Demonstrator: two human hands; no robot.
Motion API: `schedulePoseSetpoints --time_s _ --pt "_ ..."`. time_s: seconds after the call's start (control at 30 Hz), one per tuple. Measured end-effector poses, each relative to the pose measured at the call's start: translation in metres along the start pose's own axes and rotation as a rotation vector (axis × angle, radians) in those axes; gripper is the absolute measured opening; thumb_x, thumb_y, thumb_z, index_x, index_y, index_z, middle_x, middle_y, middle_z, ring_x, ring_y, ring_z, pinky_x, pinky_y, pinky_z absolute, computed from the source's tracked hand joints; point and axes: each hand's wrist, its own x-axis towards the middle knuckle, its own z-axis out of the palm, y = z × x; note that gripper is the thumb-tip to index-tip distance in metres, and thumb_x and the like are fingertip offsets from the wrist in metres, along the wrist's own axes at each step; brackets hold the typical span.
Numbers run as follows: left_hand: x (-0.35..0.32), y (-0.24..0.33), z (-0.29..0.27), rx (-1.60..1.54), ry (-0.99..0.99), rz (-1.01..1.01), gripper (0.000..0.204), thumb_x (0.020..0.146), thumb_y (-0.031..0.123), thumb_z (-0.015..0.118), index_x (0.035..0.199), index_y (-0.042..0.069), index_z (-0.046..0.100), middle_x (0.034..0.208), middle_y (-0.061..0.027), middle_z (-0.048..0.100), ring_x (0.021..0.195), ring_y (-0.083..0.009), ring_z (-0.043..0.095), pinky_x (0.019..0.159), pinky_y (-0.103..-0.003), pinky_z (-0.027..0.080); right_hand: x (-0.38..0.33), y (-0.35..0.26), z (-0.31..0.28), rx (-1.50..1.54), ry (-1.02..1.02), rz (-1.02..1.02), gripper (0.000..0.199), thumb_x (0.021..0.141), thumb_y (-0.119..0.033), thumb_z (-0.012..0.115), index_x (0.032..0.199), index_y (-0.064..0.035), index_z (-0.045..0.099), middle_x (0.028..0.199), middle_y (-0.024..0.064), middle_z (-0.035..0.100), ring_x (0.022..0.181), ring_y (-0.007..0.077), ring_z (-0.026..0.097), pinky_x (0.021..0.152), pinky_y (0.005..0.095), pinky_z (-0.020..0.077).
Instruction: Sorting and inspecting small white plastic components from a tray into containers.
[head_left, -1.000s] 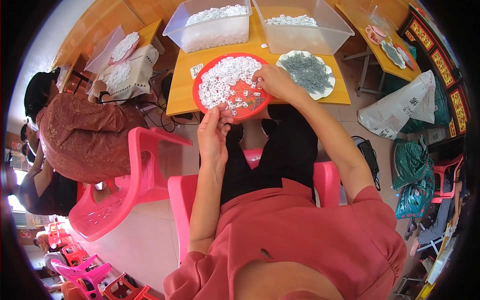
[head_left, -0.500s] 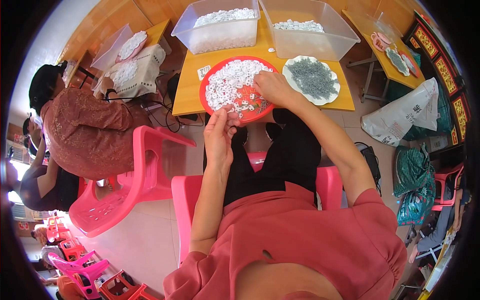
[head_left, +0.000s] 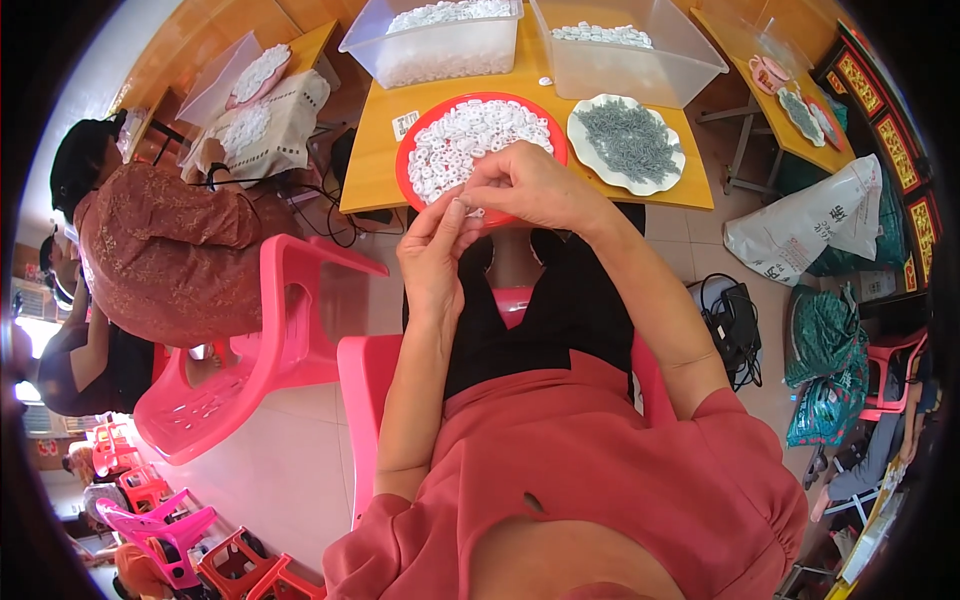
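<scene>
My left hand [head_left: 432,255] is raised at the near edge of a red round tray [head_left: 405,180], its thumb and fingers pinched on a small white piece that looks like a cable clip. My right hand [head_left: 540,190] meets it there from the right, fingertips closed together; what they pinch is too small to make out. Many white cable clips [head_left: 480,130] are heaped in the tray, and my right hand hides its near right part. To the right, a white scalloped plate [head_left: 672,172] carries a pile of thin grey nails [head_left: 628,140].
Two clear plastic bins [head_left: 430,60], [head_left: 630,80] holding white pieces stand at the back of the wooden table [head_left: 372,160]. A person [head_left: 180,250] sits at another table on the left, near a pink chair [head_left: 270,340]. A white sack [head_left: 805,225] and green bags [head_left: 825,350] lie at right.
My right hand has moved left and nearer, from the tray's right side to my left fingertips. My left hand still holds its small white piece.
</scene>
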Motion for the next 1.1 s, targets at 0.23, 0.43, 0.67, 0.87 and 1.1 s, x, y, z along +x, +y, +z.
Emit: schedulePoseSetpoints --time_s 0.23,0.43,0.67,0.87,1.1 --pt "0.004 -0.003 -0.010 0.010 0.003 0.027 0.021 0.103 0.013 0.067 0.119 -0.001 0.069 0.102 -0.0113 0.076 0.081 -0.0139 0.074 0.073 -0.025 0.060 0.004 0.030 -0.032 -0.451 0.257 0.056 0.024 0.087 -0.025 0.076 0.090 -0.0014 0.078 0.076 0.0160 0.074 0.074 0.0286 0.073 0.071 0.0404 0.0557" --pt "0.007 -0.008 -0.008 0.022 -0.020 0.010 0.023 0.104 0.015 0.067 0.122 0.001 0.067 0.102 -0.0109 0.076 0.078 -0.0119 0.072 0.071 -0.023 0.059 0.007 0.073 -0.030 -0.855 0.166 0.238 0.016 0.083 -0.018 0.076 0.082 -0.0017 0.075 0.086 0.0207 0.074 0.087 0.0390 0.073 0.078 0.0493 0.0574" --pt "0.008 -0.007 -0.008 0.048 -0.021 -0.005 0.024 0.104 0.016 0.068 0.123 0.002 0.068 0.103 -0.0104 0.076 0.077 -0.0101 0.070 0.071 -0.022 0.057 0.014 0.100 -0.023 -0.884 0.176 0.252 0.012 0.082 -0.013 0.074 0.086 -0.0023 0.076 0.085 0.0213 0.074 0.089 0.0396 0.073 0.079 0.0497 0.0575" --pt "0.007 -0.009 -0.006 0.060 -0.018 -0.009 0.024 0.104 0.017 0.068 0.122 0.002 0.068 0.103 -0.0101 0.076 0.076 -0.0099 0.069 0.070 -0.022 0.055 0.014 0.098 -0.021 -0.805 0.299 0.217 0.011 0.084 -0.013 0.074 0.088 -0.0033 0.077 0.091 0.0191 0.075 0.091 0.0382 0.073 0.081 0.0497 0.0566" --pt "0.006 -0.012 -0.006 0.060 -0.031 -0.009 0.024 0.104 0.017 0.068 0.122 0.003 0.068 0.102 -0.0097 0.076 0.075 -0.0093 0.068 0.070 -0.022 0.055 0.015 0.104 -0.006 -0.762 0.211 0.079 0.014 0.085 -0.018 0.077 0.089 -0.0044 0.077 0.092 0.0177 0.074 0.090 0.0380 0.072 0.079 0.0501 0.0558"
